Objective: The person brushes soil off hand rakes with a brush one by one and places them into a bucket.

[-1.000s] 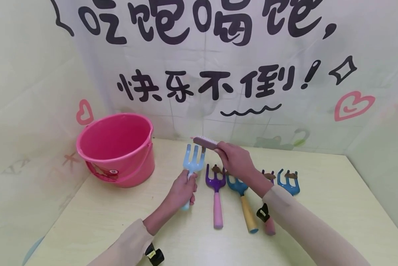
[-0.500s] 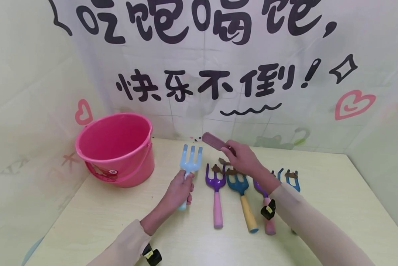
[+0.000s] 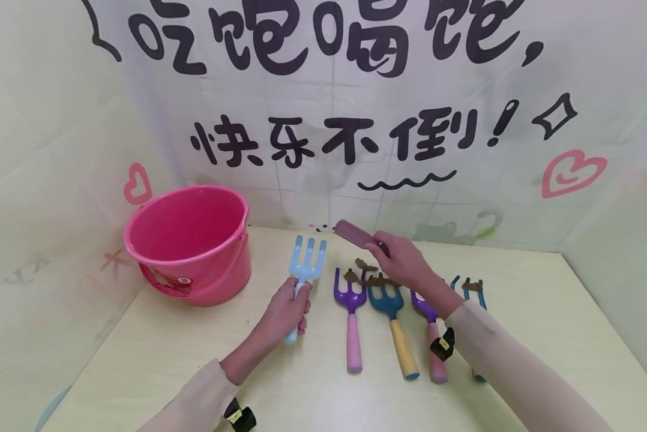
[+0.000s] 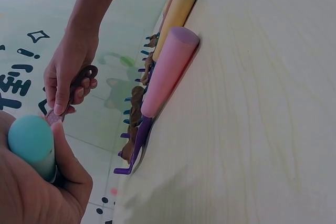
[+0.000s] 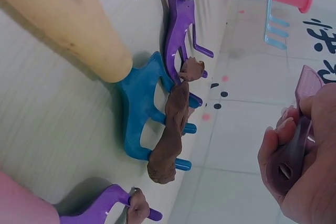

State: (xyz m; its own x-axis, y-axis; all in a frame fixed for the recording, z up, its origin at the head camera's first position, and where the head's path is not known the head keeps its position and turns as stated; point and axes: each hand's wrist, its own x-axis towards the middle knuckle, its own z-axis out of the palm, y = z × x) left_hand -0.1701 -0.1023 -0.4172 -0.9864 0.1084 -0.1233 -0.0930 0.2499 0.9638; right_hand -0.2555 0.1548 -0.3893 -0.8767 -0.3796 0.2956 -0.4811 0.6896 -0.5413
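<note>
My left hand (image 3: pixel 285 309) grips a light blue hand fork (image 3: pixel 306 269) by its handle, tines pointing up and away; no brown lump shows on them. In my right hand (image 3: pixel 401 262) is a mauve brush (image 3: pixel 353 234), held by its handle to the right of the fork and apart from it. Below the right hand lie several more hand forks: a purple one (image 3: pixel 350 298) with a pink handle, a blue one (image 5: pixel 139 108) with a yellow handle, and others partly under the right arm. Brown clay-like lumps (image 5: pixel 170 135) stick across their tines.
A pink bucket (image 3: pixel 237 270) stands at the back left of the pale wooden table (image 3: pixel 183 354). One loose brown piece (image 3: pixel 365 264) lies behind the row of forks. A printed curtain (image 3: pixel 302 204) hangs along the table's back edge.
The brush has moved right, away from the light blue fork's tines, and has turned. A brown bit seen earlier on the right tine is gone. The left hand has shifted slightly left with the fork.
</note>
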